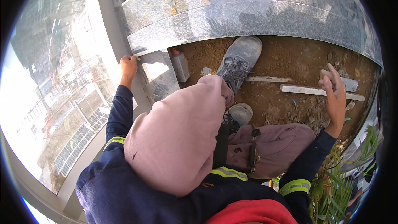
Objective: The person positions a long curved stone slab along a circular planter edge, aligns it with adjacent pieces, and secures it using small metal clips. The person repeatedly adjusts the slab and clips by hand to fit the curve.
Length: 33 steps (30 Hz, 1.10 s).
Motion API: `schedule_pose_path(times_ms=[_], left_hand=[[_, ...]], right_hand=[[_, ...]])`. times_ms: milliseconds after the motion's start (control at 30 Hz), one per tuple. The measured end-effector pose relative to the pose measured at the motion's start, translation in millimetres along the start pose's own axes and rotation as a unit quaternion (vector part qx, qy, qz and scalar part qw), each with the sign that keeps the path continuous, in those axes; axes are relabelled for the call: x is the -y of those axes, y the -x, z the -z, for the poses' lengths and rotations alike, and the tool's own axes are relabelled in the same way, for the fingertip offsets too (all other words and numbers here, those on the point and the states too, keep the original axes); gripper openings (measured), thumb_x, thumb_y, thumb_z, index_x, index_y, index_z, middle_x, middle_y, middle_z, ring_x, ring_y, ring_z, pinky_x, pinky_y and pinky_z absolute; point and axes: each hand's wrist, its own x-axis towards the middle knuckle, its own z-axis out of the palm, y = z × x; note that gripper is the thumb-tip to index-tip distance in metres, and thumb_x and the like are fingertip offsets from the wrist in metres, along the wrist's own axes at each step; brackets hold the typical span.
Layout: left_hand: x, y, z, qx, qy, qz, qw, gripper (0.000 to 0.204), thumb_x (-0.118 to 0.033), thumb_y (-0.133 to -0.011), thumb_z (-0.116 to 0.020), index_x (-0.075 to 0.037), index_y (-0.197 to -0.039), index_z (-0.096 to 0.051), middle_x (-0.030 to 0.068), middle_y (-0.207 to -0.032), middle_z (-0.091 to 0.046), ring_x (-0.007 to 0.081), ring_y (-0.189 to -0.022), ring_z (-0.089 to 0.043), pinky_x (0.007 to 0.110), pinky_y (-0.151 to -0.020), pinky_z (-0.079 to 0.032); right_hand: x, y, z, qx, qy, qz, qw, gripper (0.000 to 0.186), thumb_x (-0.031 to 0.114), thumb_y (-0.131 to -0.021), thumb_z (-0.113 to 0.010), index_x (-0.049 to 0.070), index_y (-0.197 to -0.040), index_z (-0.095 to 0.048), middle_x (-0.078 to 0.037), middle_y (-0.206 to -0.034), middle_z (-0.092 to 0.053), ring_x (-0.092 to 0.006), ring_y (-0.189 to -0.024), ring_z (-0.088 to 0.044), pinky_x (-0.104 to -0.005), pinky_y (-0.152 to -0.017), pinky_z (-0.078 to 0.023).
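My left hand (128, 67) is closed at the window frame, against the corner where two grey stone slabs meet. Its fingertips are pressed together, and what they hold, if anything, is too small to make out. A long speckled stone slab (232, 18) runs across the far side, and a smaller stone slab (159, 72) lies beside the frame. Out to the right, my right hand (334, 97) is raised over the soil with its fingers apart and nothing in it. Below it, a pale flat strip (304, 90) lies on the dirt near a grey stone piece (349, 84).
Brown soil (199, 56) lies around my shoes (240, 60). A greyish container (180, 67) with a red top stands against the small slab. Another thin strip (268, 79) lies by my shoe. Glass (62, 79) lines the left; leafy plants (331, 186) grow at lower right.
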Motion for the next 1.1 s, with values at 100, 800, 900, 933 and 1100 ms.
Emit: schedule_pose_path(times_ms=[100, 800, 900, 933, 1100], left_hand=[[12.0, -16.3, -11.1, 0.003, -0.058, -0.065, 0.996, 0.031, -0.024, -0.087, -0.06, 0.005, -0.079, -0.069, 0.0232, -0.078, -0.071, 0.0334, -0.075, -0.07, 0.044, -0.076, -0.055], [7.8, 8.9, -14.8, -0.082, 0.044, 0.022, 0.995, 0.028, -0.023, -0.093, -0.069, 0.004, -0.09, -0.071, 0.0229, -0.081, -0.073, 0.0339, -0.08, -0.072, 0.044, -0.074, -0.056], [0.3, 5.6, -21.4, -0.09, 0.054, -0.006, 0.994, 0.021, -0.018, -0.092, -0.067, 0.003, -0.088, -0.069, 0.0224, -0.079, -0.071, 0.0345, -0.078, -0.071, 0.045, -0.071, -0.055], [14.7, 6.1, -18.4, -0.086, 0.081, 0.017, 0.993, 0.021, -0.018, -0.092, -0.068, 0.002, -0.089, -0.068, 0.0214, -0.081, -0.071, 0.0341, -0.078, -0.07, 0.047, -0.071, -0.055], [-43.5, 29.2, -13.9, -0.081, 0.161, 0.026, 0.983, 0.025, -0.02, -0.094, -0.057, 0.003, -0.084, -0.062, 0.0144, -0.071, -0.062, 0.0254, -0.065, -0.057, 0.039, -0.07, -0.05]], right_hand=[[3.1, 1.4, 5.0, 0.001, 0.004, -0.006, 1.0, 0.06, 0.038, -0.105, -0.058, 0.001, -0.151, -0.05, -0.015, -0.129, -0.067, -0.0193, -0.104, -0.064, -0.0358, -0.096, -0.05], [5.4, 1.7, 3.1, -0.003, 0.013, -0.016, 1.0, 0.059, 0.038, -0.105, -0.059, 0.0, -0.149, -0.051, -0.015, -0.127, -0.068, -0.0192, -0.102, -0.064, -0.0348, -0.095, -0.05], [3.8, 5.0, 7.4, -0.01, 0.014, -0.012, 1.0, 0.059, 0.038, -0.105, -0.059, 0.0, -0.149, -0.051, -0.015, -0.127, -0.068, -0.0192, -0.102, -0.064, -0.0349, -0.095, -0.05], [1.3, 1.0, 3.8, -0.005, 0.008, -0.006, 1.0, 0.059, 0.038, -0.104, -0.059, 0.0, -0.149, -0.051, -0.015, -0.127, -0.068, -0.0191, -0.102, -0.064, -0.0349, -0.095, -0.05], [-1.6, 5.2, 7.4, -0.009, 0.016, -0.012, 1.0, 0.06, 0.04, -0.105, -0.059, 0.0, -0.149, -0.051, -0.015, -0.127, -0.068, -0.0192, -0.102, -0.064, -0.0351, -0.095, -0.05]])
